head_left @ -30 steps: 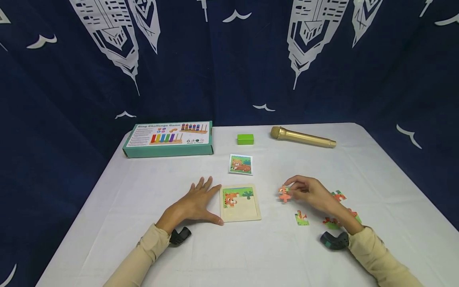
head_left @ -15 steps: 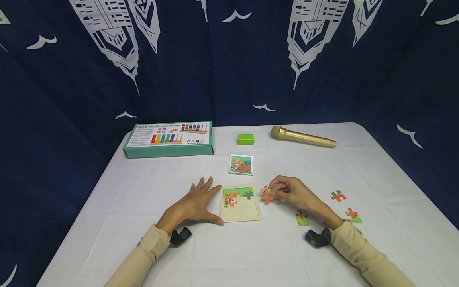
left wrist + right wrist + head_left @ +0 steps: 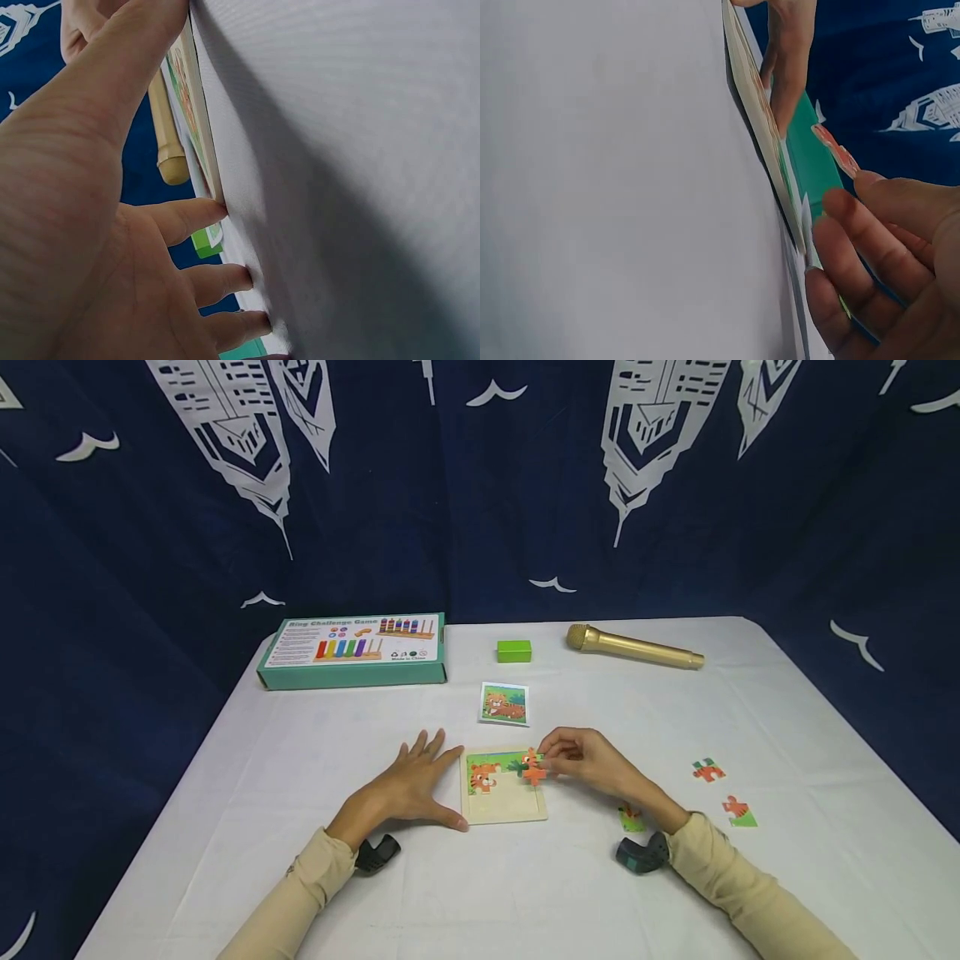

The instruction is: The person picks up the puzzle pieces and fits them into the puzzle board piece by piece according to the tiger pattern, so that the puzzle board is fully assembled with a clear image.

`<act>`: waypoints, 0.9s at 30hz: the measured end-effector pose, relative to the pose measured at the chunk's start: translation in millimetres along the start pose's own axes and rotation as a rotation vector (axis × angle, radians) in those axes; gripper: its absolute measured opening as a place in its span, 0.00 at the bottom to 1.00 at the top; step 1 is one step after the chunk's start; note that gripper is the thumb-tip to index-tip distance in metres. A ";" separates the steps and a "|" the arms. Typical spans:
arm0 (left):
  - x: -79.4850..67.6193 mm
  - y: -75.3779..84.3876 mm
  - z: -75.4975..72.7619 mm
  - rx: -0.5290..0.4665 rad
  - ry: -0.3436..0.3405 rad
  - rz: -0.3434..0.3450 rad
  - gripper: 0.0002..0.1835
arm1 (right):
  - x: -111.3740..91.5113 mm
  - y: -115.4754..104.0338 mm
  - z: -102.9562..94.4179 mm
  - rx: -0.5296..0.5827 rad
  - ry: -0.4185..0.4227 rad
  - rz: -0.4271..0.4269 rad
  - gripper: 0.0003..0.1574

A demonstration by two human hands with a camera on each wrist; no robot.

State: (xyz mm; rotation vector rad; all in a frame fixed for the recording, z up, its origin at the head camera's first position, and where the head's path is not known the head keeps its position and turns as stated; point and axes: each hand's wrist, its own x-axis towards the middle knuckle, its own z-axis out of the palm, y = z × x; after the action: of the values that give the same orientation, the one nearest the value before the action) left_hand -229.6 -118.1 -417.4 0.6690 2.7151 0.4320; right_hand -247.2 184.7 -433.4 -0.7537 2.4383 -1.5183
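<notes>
My left hand point(image 3: 408, 785) lies spread on the white tablecloth point(image 3: 480, 893), thumb and index finger at the left corners of a wooden puzzle tray point(image 3: 506, 806). My right hand point(image 3: 588, 762) pinches an orange puzzle piece point(image 3: 534, 770), raised over the tray's right side (the right wrist view shows the gap). Tiger-picture pieces point(image 3: 483, 777) lie in the tray's upper part. To the right are 3 loose pieces point(image 3: 707, 769), 1 partly hidden. A tiger card point(image 3: 504, 704) lies just beyond the tray.
</notes>
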 end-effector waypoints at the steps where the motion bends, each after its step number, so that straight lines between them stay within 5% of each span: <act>1: 0.1 -0.2 0.0 0.001 0.000 -0.002 0.62 | 1.2 -0.4 2.2 -0.013 0.009 -0.005 0.07; 27: -0.3 0.0 -0.6 0.007 -0.003 0.002 0.62 | 16.7 -6.5 38.7 -0.171 0.006 -0.087 0.05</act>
State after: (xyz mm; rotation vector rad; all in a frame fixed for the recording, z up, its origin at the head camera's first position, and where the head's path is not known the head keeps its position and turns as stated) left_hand -229.6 -118.4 -416.8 0.6742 2.7145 0.4224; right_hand -244.0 143.5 -443.7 -0.8983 2.5966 -1.3536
